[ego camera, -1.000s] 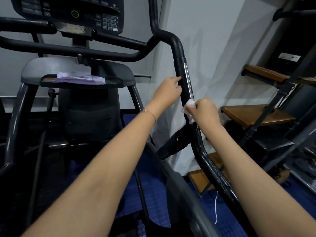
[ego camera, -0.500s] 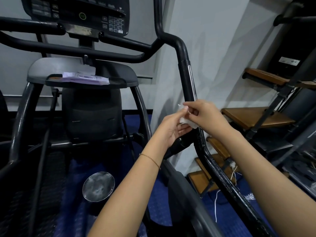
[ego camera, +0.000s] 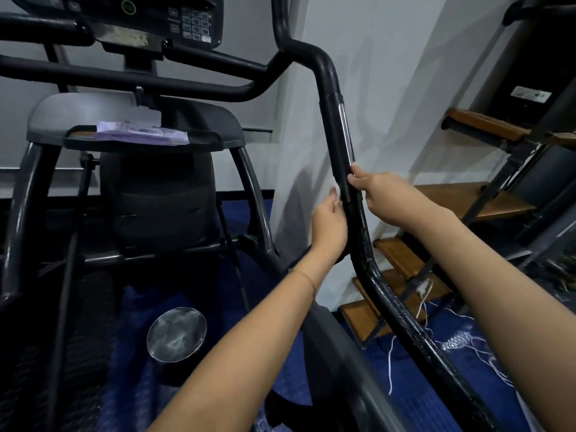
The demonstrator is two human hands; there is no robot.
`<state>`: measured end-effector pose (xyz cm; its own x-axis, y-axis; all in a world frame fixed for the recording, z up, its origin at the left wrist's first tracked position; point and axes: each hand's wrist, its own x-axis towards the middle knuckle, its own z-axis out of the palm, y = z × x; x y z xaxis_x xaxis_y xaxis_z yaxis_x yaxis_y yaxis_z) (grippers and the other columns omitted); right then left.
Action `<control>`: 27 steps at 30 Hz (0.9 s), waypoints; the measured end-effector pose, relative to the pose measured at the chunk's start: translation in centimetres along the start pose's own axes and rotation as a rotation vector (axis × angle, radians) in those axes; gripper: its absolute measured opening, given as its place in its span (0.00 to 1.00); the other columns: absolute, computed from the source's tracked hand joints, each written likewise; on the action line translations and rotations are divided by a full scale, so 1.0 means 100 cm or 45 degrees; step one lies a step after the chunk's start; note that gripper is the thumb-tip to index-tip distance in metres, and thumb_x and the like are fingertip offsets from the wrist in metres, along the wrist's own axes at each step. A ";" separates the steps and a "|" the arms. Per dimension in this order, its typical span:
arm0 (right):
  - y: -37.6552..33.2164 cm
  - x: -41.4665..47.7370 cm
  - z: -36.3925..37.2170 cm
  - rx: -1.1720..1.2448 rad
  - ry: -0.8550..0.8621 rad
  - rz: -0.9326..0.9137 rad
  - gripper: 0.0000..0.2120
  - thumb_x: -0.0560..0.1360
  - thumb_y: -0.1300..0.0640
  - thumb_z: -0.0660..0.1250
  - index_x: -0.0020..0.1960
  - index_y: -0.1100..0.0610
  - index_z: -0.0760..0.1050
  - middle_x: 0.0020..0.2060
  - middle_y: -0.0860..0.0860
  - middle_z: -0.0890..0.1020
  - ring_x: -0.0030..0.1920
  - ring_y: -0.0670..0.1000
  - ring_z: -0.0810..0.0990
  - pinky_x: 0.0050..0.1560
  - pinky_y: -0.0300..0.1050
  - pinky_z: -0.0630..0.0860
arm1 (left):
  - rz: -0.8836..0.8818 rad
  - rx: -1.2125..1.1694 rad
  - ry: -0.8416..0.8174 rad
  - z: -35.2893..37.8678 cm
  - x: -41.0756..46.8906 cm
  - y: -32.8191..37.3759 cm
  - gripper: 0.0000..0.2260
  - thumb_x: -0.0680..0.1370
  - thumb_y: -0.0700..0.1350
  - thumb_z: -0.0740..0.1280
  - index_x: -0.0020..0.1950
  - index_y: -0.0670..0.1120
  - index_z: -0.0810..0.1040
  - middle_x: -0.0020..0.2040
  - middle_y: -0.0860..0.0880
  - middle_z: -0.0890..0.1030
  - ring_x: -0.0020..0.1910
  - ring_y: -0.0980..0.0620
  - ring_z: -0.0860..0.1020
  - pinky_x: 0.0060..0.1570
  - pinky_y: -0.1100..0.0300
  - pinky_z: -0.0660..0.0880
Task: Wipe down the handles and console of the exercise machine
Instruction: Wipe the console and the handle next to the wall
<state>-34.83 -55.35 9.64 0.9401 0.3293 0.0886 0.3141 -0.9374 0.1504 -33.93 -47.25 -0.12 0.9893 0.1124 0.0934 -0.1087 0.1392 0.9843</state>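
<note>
The black right handle (ego camera: 338, 132) of the exercise machine runs down from its upper bend past a silver sensor strip. My left hand (ego camera: 329, 221) is at the handle's left side and holds a small white wipe (ego camera: 334, 192) against it; only an edge of the wipe shows above the fingers. From the right, my right hand (ego camera: 385, 193) grips the handle just below the strip, thumb on the bar. The console (ego camera: 174, 17) with its keypad and green button sits at the top left, out of reach of both hands.
A grey tray (ego camera: 218, 120) below the console carries a purple packet (ego camera: 141, 134). A round metal lid (ego camera: 176, 335) stands on the blue floor between the machine's rails. Wooden steps (ego camera: 467, 201) on a black frame and loose white cords (ego camera: 420, 307) crowd the right side.
The wipe went from my right hand to my left. My left hand dropped from the upper handle to its left side; my right hand now grips the bar bare.
</note>
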 end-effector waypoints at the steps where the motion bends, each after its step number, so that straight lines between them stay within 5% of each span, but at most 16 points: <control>1: 0.000 0.001 -0.001 -0.013 -0.009 0.002 0.26 0.76 0.68 0.53 0.72 0.55 0.63 0.76 0.49 0.55 0.64 0.59 0.72 0.57 0.50 0.71 | 0.013 -0.004 -0.015 0.003 -0.013 -0.010 0.17 0.83 0.43 0.55 0.69 0.40 0.71 0.43 0.46 0.79 0.36 0.58 0.73 0.35 0.71 0.70; 5: 0.001 0.000 -0.002 0.007 -0.015 0.023 0.26 0.75 0.70 0.52 0.72 0.56 0.64 0.76 0.48 0.56 0.65 0.59 0.71 0.60 0.53 0.71 | 0.103 0.067 0.002 0.010 -0.025 -0.020 0.18 0.83 0.39 0.53 0.72 0.45 0.66 0.51 0.54 0.77 0.42 0.63 0.76 0.40 0.79 0.69; 8: 0.002 -0.001 -0.003 0.014 -0.006 0.011 0.26 0.75 0.70 0.52 0.72 0.58 0.64 0.75 0.48 0.57 0.65 0.60 0.71 0.61 0.52 0.70 | 0.187 0.260 0.021 0.014 -0.023 -0.019 0.12 0.82 0.47 0.57 0.62 0.48 0.76 0.53 0.49 0.79 0.52 0.56 0.77 0.56 0.65 0.70; 10: 0.001 -0.001 -0.002 0.027 -0.003 0.018 0.27 0.75 0.70 0.52 0.72 0.57 0.63 0.75 0.48 0.57 0.66 0.59 0.70 0.62 0.51 0.70 | 0.161 0.084 0.097 0.015 -0.034 -0.020 0.22 0.79 0.54 0.61 0.69 0.44 0.70 0.67 0.48 0.74 0.67 0.55 0.70 0.68 0.62 0.64; 15: 0.000 -0.002 -0.001 0.032 -0.012 0.004 0.27 0.74 0.70 0.52 0.72 0.58 0.64 0.75 0.48 0.58 0.63 0.61 0.72 0.59 0.54 0.71 | 0.197 0.109 0.037 0.026 -0.058 -0.035 0.19 0.82 0.36 0.54 0.74 0.41 0.63 0.75 0.49 0.61 0.75 0.54 0.58 0.68 0.70 0.56; 18: 0.000 -0.001 0.000 0.030 -0.009 0.011 0.26 0.74 0.70 0.53 0.72 0.59 0.63 0.75 0.49 0.57 0.63 0.61 0.72 0.60 0.54 0.71 | 0.277 0.221 0.201 0.022 -0.054 -0.033 0.18 0.82 0.41 0.58 0.72 0.46 0.66 0.73 0.51 0.66 0.73 0.55 0.62 0.69 0.68 0.58; 20: 0.002 0.000 0.004 0.022 -0.013 0.015 0.28 0.74 0.69 0.53 0.73 0.57 0.60 0.76 0.49 0.55 0.65 0.60 0.71 0.62 0.52 0.71 | 0.260 0.163 0.267 0.020 -0.056 -0.044 0.13 0.79 0.43 0.64 0.63 0.44 0.72 0.60 0.49 0.76 0.60 0.53 0.74 0.61 0.61 0.69; 22: 0.004 0.001 0.007 0.044 -0.016 0.013 0.29 0.74 0.69 0.53 0.74 0.56 0.59 0.76 0.48 0.53 0.67 0.59 0.70 0.62 0.49 0.69 | 0.160 0.108 0.165 0.014 -0.069 -0.049 0.07 0.77 0.38 0.67 0.53 0.40 0.73 0.47 0.50 0.76 0.47 0.56 0.77 0.51 0.64 0.73; 24: 0.006 0.001 0.005 0.108 -0.013 0.011 0.29 0.74 0.69 0.53 0.74 0.55 0.60 0.76 0.47 0.54 0.68 0.57 0.69 0.63 0.47 0.67 | 0.081 0.085 0.173 0.009 -0.078 -0.054 0.04 0.75 0.33 0.67 0.48 0.40 0.74 0.42 0.51 0.75 0.45 0.57 0.77 0.49 0.67 0.75; 27: 0.015 -0.001 0.001 0.391 0.001 0.018 0.25 0.76 0.67 0.55 0.72 0.54 0.65 0.74 0.46 0.61 0.69 0.50 0.68 0.65 0.39 0.63 | 0.072 -0.011 0.113 -0.002 -0.075 -0.044 0.10 0.77 0.36 0.66 0.57 0.43 0.79 0.47 0.55 0.77 0.49 0.59 0.77 0.54 0.70 0.73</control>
<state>-34.48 -56.79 9.78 0.9447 0.3157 0.0891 0.3263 -0.9324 -0.1555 -40.93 -48.56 -5.20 0.9689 0.2073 0.1349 -0.1656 0.1384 0.9764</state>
